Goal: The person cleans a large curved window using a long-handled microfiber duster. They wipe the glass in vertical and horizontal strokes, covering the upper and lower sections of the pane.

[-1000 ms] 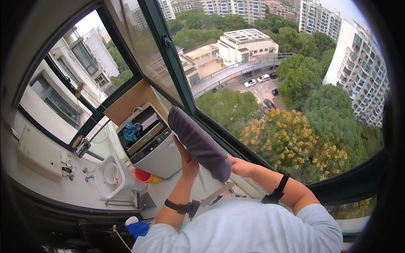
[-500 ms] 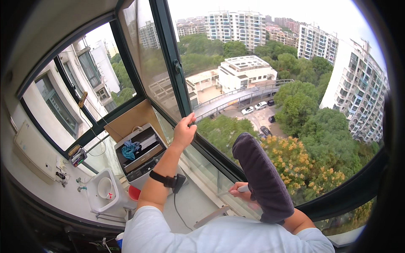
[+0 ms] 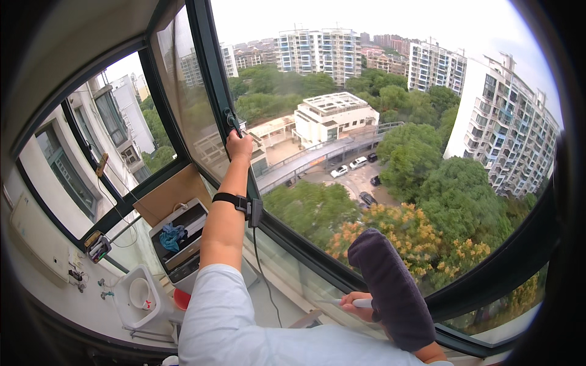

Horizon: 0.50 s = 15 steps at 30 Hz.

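Note:
My left hand [image 3: 238, 145] is raised and closed around the dark window handle [image 3: 232, 122] on the green-black window frame [image 3: 204, 79]. A black wrist strap with a small device and cable sits on that forearm. My right hand [image 3: 360, 305] is low near my chest and grips the pale handle of a window mop whose dark grey fuzzy pad [image 3: 392, 288] stands tilted in front of the glass.
An open window pane [image 3: 183, 110] swings inward at upper left. Below left stand a top-loading washing machine [image 3: 181, 239] with blue cloth inside, a small white basin [image 3: 140, 297] and a red bowl [image 3: 181, 299]. Outside lie trees, a road and apartment blocks.
My left hand rose from the mop pad to the window handle and took hold of it. My right hand carried the mop down and to the right, away from the washer.

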Tool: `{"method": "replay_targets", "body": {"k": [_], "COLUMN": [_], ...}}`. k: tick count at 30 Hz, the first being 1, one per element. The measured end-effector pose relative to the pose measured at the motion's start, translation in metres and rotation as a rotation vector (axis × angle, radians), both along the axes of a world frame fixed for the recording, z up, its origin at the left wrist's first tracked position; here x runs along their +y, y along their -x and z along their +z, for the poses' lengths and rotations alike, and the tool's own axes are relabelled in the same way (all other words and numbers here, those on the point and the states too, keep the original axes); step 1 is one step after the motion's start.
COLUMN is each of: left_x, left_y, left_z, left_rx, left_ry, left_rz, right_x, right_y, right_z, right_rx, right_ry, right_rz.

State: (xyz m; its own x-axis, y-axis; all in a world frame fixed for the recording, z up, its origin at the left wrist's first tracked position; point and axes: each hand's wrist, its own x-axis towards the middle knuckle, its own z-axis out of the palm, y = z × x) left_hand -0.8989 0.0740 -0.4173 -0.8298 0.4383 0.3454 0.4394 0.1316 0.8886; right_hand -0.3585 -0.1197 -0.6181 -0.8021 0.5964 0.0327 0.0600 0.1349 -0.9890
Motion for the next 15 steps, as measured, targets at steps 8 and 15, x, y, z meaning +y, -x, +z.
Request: {"method": "replay_targets", "body": {"k": [8,15], "left_x": [-0.012,-0.033], "left_y": [-0.025,-0.086], "left_z": [0.000,-0.019], "left_rx": [0.040,0.327], "left_ry": [0.005,-0.143], "left_rz": [-0.012,-0.065], "right_x": [-0.005,0.002], "right_y": [-0.012,-0.003], "right_z": [0.036,0.056], "right_rx": [-0.304,-0.453], "right_ry": [-0.073,-0.126], "right_rz": [0.097,0.136]}}
